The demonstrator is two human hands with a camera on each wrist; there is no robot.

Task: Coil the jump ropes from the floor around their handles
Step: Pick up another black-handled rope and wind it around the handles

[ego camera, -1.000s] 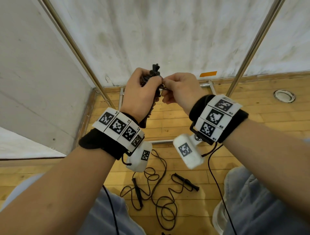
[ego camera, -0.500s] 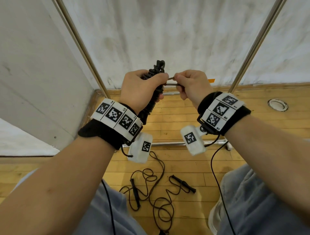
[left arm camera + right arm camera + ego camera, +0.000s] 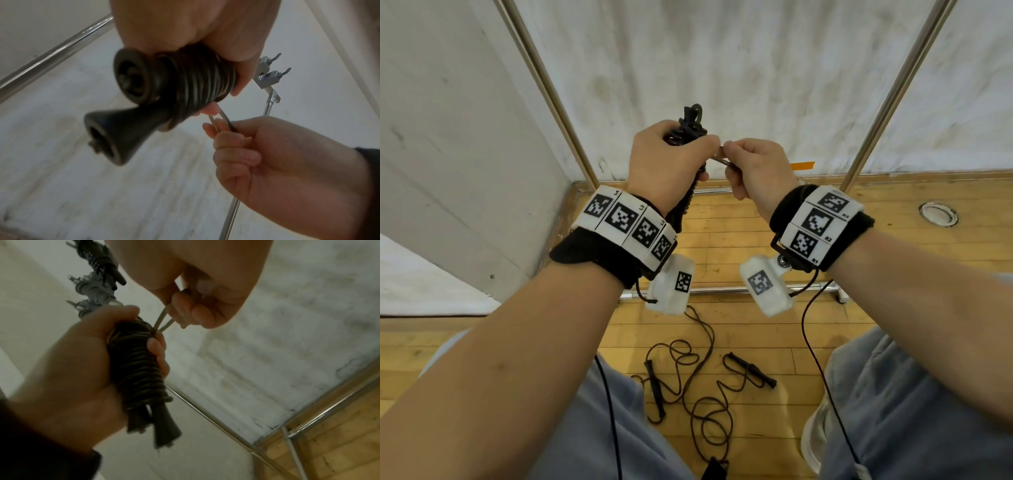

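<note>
Head view: left hand (image 3: 667, 164) grips the black plastic handles wound with dark rope (image 3: 185, 84); right hand (image 3: 753, 171) pinches its doubled rope end (image 3: 162, 321). Another black jump rope (image 3: 688, 387) lies loose on the wooden floor (image 3: 893, 212).

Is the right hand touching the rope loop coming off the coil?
Touching. In the left wrist view the right hand pinches the rope loop between thumb and forefinger, beside the coil.

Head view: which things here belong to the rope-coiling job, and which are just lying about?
Job:
- coiled rope bundle, held in the left hand
- loose loop, pinched by the right hand
- uncoiled jump rope on the floor

Lying about:
- metal frame poles
- orange tape
- round floor fitting
</note>
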